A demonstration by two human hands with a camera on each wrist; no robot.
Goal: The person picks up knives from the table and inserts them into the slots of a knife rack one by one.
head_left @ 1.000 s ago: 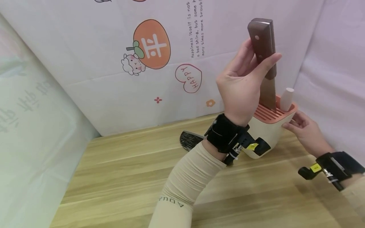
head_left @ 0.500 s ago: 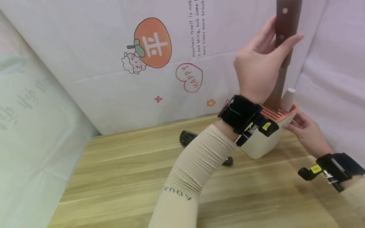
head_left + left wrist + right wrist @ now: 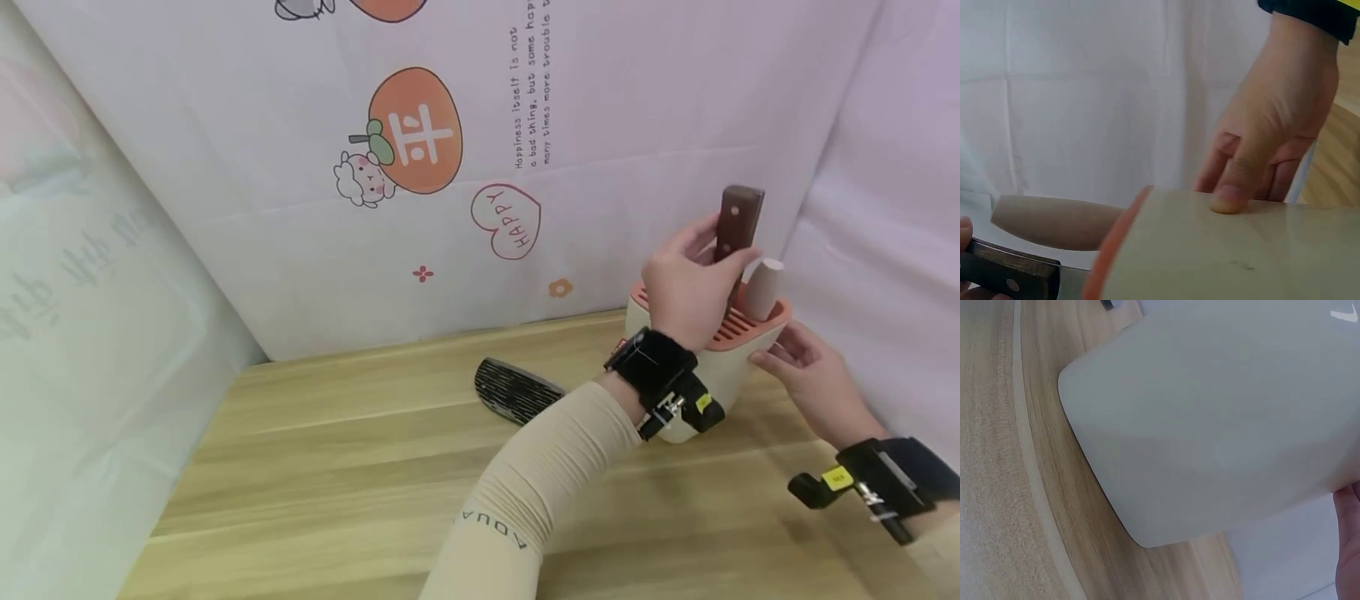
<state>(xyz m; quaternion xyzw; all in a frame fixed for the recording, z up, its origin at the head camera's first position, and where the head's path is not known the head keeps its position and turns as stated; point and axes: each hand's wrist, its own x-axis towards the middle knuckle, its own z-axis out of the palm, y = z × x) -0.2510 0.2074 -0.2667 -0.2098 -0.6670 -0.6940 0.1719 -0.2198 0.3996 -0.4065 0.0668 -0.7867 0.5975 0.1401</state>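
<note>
My left hand (image 3: 686, 287) grips the brown riveted handle of a knife (image 3: 739, 218), which stands handle-up in a cream knife block (image 3: 738, 367) with a slotted coral top. Most of its blade is out of sight in the block; a short stretch of metal (image 3: 1074, 282) shows below the handle in the left wrist view. Beside it, a pale tapered handle (image 3: 763, 290) sticks up from the same block. My right hand (image 3: 813, 379) holds the block's right side, its thumb pressed on the wall and the other fingers behind, as the left wrist view (image 3: 1272, 125) shows.
A knife with a black, white-streaked blade (image 3: 516, 390) lies on the wooden table (image 3: 337, 467), its rest hidden behind my left forearm. Printed white cloth (image 3: 600, 100) hangs behind the block, and more cloth (image 3: 892, 250) closes off the right side.
My left hand went right and up, then came down with the brown-handled knife, whose blade has sunk into the block's top. The right hand kept its place on the block.
</note>
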